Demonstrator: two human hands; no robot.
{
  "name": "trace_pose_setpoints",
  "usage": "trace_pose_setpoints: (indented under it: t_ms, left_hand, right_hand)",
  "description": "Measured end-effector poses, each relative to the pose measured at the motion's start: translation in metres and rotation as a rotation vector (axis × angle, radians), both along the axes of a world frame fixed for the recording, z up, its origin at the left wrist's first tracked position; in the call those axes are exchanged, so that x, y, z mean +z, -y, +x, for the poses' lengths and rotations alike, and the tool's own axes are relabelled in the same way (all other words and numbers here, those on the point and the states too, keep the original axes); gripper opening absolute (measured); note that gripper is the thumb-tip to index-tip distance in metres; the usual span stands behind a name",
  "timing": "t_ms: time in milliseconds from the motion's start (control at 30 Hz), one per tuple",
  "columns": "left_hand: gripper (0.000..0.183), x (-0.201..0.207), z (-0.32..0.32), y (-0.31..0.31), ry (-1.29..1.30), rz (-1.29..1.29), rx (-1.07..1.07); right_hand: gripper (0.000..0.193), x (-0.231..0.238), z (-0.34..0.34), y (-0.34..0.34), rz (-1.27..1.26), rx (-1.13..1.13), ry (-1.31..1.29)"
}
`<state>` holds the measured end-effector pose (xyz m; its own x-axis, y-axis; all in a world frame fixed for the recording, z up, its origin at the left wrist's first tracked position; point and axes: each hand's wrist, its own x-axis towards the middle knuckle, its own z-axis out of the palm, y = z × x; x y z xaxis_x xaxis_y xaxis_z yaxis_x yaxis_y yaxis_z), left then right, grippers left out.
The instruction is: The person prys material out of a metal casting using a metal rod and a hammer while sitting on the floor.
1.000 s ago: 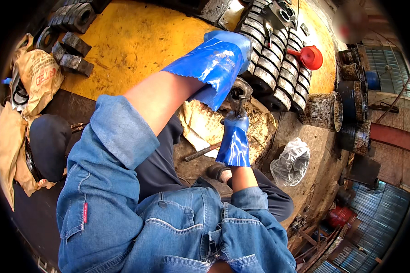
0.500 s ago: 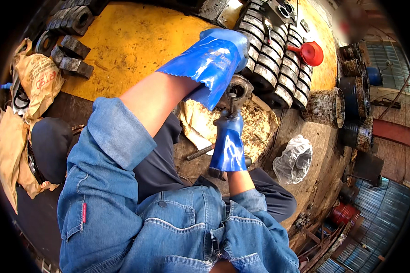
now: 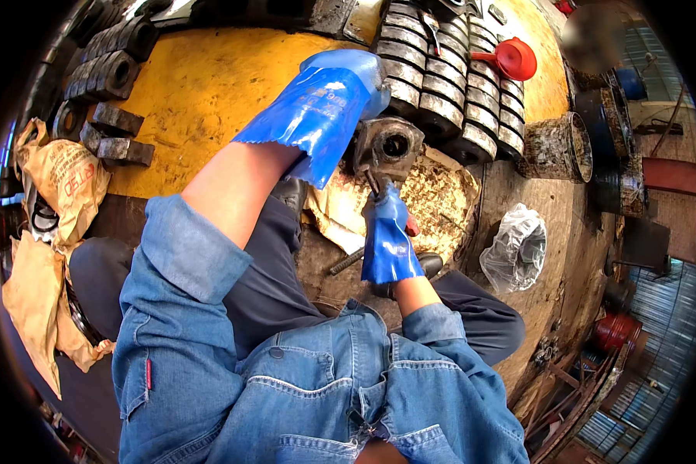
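My left hand (image 3: pixel 354 77), in a long blue rubber glove, reaches across from the left and curls over the upper edge of a dark, greasy metal block (image 3: pixel 408 145) with a round hole. Its fingertips are mostly hidden behind the glove. Below the block, my right hand (image 3: pixel 388 224), in a matching glove, is closed around a tool with a dark metal shaft (image 3: pixel 373 182). The shaft points up at the block's lower edge; a bit of red (image 3: pixel 412 226) shows beside the glove. Under both lies a worn pad (image 3: pixel 445 193) covered with yellowish scraps.
Rows of similar blocks (image 3: pixel 445 73) stand ahead, with a red ladle (image 3: pixel 516 59) on them. A grimy bucket (image 3: pixel 553 148) and a clear plastic bag (image 3: pixel 516 249) are at right. More blocks (image 3: pixel 118 71) and brown paper sacks (image 3: pixel 63 174) sit left. A threaded rod (image 3: pixel 346 261) lies near my knees.
The block has turned so its round hole now faces me more openly. My left hand has shifted slightly left, and the right hand's tool sits at the block's lower edge.
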<state>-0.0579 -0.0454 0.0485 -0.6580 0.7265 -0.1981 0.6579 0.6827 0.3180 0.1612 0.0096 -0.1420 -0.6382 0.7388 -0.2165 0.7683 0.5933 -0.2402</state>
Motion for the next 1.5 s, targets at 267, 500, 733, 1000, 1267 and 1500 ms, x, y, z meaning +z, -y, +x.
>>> trace_pose_setpoints:
  t_ms: [267,500,733,1000,1267,1500]
  left_hand:
    - [0.039,0.01,0.0,-0.002,0.02,-0.02,-0.01]
    - [0.04,0.013,0.005,-0.006,0.022,-0.04,-0.004]
    - [0.039,0.013,0.004,-0.007,0.011,-0.047,-0.038]
    - [0.039,0.012,0.009,-0.015,0.024,-0.028,-0.029]
    - [0.037,0.003,0.001,-0.005,0.003,-0.021,-0.037]
    - [0.036,0.01,0.009,-0.01,0.015,-0.033,0.002]
  right_hand:
    - [0.038,-0.027,0.013,-0.012,0.039,0.038,-0.064]
    - [0.038,-0.021,0.021,-0.013,0.06,0.079,0.009]
    - [0.04,-0.017,0.024,-0.012,0.052,0.116,0.002]
    - [0.037,-0.073,0.048,-0.024,-0.071,-0.087,-0.212]
    - [0.038,-0.014,0.027,-0.007,0.104,0.184,-0.114]
    - [0.035,-0.028,0.022,-0.032,0.036,0.188,0.066]
